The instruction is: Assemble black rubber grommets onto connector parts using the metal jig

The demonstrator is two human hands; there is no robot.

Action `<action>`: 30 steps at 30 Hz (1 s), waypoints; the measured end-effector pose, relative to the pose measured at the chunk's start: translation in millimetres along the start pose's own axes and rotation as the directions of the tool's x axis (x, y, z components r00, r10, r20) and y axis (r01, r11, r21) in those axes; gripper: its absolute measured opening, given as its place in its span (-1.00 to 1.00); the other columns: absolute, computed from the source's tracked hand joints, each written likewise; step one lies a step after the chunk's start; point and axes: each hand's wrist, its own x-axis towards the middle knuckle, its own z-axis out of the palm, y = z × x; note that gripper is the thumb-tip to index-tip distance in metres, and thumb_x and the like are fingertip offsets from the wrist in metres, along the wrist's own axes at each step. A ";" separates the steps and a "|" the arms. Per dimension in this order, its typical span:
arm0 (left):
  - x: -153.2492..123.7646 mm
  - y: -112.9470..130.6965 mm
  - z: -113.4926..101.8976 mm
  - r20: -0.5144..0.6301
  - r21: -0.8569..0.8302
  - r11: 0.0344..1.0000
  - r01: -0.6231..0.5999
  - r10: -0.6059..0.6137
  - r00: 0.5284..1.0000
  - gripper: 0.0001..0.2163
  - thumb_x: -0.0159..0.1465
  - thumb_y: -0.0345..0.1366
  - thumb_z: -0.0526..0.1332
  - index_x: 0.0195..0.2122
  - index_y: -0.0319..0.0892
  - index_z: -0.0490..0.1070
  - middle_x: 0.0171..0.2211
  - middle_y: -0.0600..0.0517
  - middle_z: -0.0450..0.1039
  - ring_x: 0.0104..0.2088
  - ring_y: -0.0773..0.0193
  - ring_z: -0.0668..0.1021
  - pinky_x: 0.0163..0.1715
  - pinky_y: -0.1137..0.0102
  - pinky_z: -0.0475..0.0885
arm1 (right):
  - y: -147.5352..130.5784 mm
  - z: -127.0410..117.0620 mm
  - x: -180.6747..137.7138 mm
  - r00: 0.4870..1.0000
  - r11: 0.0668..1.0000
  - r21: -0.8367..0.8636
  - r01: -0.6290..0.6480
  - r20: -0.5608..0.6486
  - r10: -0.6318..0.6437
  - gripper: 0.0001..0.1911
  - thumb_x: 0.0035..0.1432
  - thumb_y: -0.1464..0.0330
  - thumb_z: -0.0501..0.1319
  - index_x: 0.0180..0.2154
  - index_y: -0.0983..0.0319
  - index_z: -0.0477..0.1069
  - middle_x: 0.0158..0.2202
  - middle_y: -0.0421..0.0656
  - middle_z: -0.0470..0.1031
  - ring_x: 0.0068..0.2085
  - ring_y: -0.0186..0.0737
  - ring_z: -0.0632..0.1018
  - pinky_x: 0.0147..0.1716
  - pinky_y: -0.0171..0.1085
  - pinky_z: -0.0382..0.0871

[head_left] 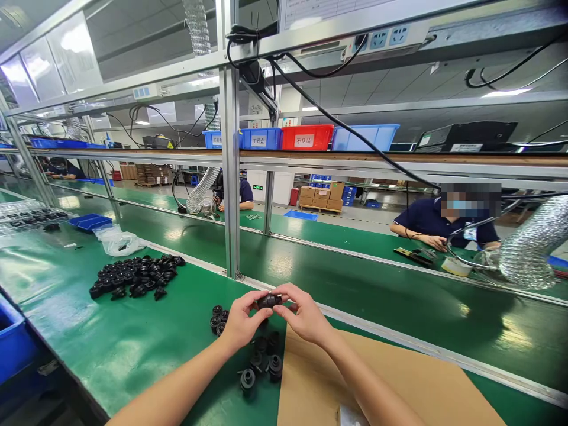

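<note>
Pinching black cylindrical component (268,301) with my left hand (242,319) and right hand (306,316); probably light, rigid; ends hold best.

Factory workshop, green workbench (146,349), power sockets (378,40), labelled bins (307,131), flexible ducts (535,245)

Left forearm (181,381): bare, reaching forward and inward | right forearm (361,378): bare, mirroring it | left hand (242,319): fingers bent, pinching | right hand (306,313): index arched, thumb opposed, pinching | hands: close together
</note>
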 end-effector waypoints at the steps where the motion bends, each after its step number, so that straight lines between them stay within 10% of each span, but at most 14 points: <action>1: 0.2 -0.1 -0.1 0.003 -0.004 1.000 0.004 -0.004 1.000 -0.66 0.25 -0.27 0.41 0.06 -0.12 0.60 0.01 -0.10 0.61 0.02 0.02 0.62 0.03 0.21 0.55 | -0.2 -1.4 0.2 0.999 0.999 -0.015 0.038 0.015 -0.038 -0.69 0.28 0.44 0.26 0.04 0.08 0.51 -0.01 -0.11 0.52 -0.05 -0.14 0.56 -0.25 -0.28 0.55; 9: 0.8 0.1 1.2 0.048 -0.009 1.000 0.019 -0.019 0.999 -0.63 0.21 -0.36 0.41 0.06 -0.12 0.61 0.00 -0.09 0.65 -0.01 0.03 0.65 0.03 0.21 0.57 | 5.0 -13.9 0.0 0.968 0.957 -0.177 0.231 0.138 -0.209 -0.68 0.36 0.43 0.22 0.10 0.08 0.51 0.02 -0.08 0.55 -0.02 -0.09 0.57 -0.05 -0.16 0.49; 16: 0.2 4.5 -1.0 0.058 0.086 0.995 -0.055 0.050 0.997 -0.64 0.20 -0.38 0.41 0.04 -0.06 0.62 -0.08 -0.06 0.66 -0.10 0.08 0.63 -0.04 0.22 0.54 | -8.0 -4.2 -1.5 0.993 0.970 -0.238 -0.048 0.098 0.073 -0.78 0.38 0.25 0.23 0.00 0.14 0.48 -0.29 -0.16 0.60 -0.34 -0.20 0.55 -0.32 -0.27 0.39; 21: 1.2 2.8 -3.6 0.057 0.119 0.990 -0.078 0.072 0.996 -0.66 0.16 -0.34 0.45 -0.01 -0.09 0.65 -0.10 -0.07 0.67 -0.09 0.05 0.62 0.01 0.17 0.53 | 0.2 5.9 1.5 0.893 0.911 -0.030 -0.411 0.186 0.409 -0.48 0.48 -0.02 -0.08 -0.15 0.25 0.39 -0.49 -0.14 0.53 -0.52 -0.17 0.55 -0.52 -0.27 0.40; 30: 2.2 -1.2 -0.7 0.072 0.083 0.996 -0.036 0.030 0.997 -0.65 0.29 -0.32 0.34 0.11 -0.15 0.57 0.03 -0.11 0.65 0.00 0.02 0.66 0.06 0.17 0.59 | -17.1 -17.2 -3.0 0.978 0.960 -0.246 0.130 0.193 -0.083 -0.57 0.27 0.45 0.20 0.15 0.08 0.46 -0.01 -0.07 0.57 -0.14 -0.10 0.55 -0.12 -0.16 0.44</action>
